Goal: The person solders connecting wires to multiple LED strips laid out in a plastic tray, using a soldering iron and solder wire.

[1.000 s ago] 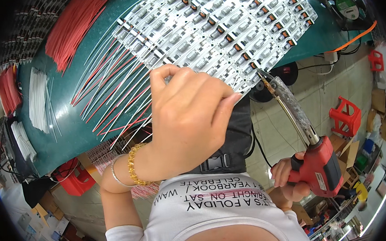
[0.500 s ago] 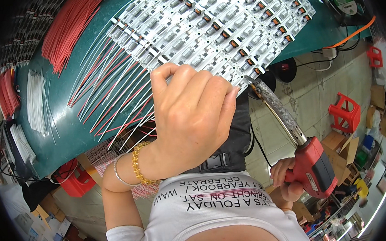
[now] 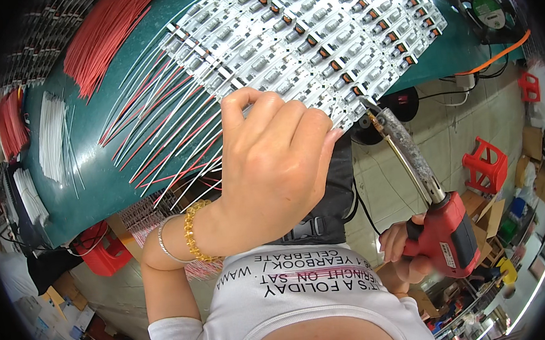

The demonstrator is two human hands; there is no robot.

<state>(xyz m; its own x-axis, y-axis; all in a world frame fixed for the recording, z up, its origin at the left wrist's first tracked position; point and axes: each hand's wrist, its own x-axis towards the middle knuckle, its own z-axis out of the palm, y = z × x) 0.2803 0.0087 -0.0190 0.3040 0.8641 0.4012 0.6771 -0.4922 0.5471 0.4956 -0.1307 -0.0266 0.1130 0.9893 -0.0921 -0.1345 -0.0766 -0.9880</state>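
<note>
Two hands work at the near edge of the white circuit-board panel (image 3: 313,34): the left hand (image 3: 272,164), fingers curled together, presses on that edge to steady it, while the right hand (image 3: 404,249) grips a red soldering iron (image 3: 437,221), tip touching the same edge.

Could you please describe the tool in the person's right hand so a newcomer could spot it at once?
Start at the green table and its white panel of circuit strips. From the panel's near edge a long grey metal barrel slants down to the right hand. That soldering iron alone has a chunky red pistol grip.
</note>
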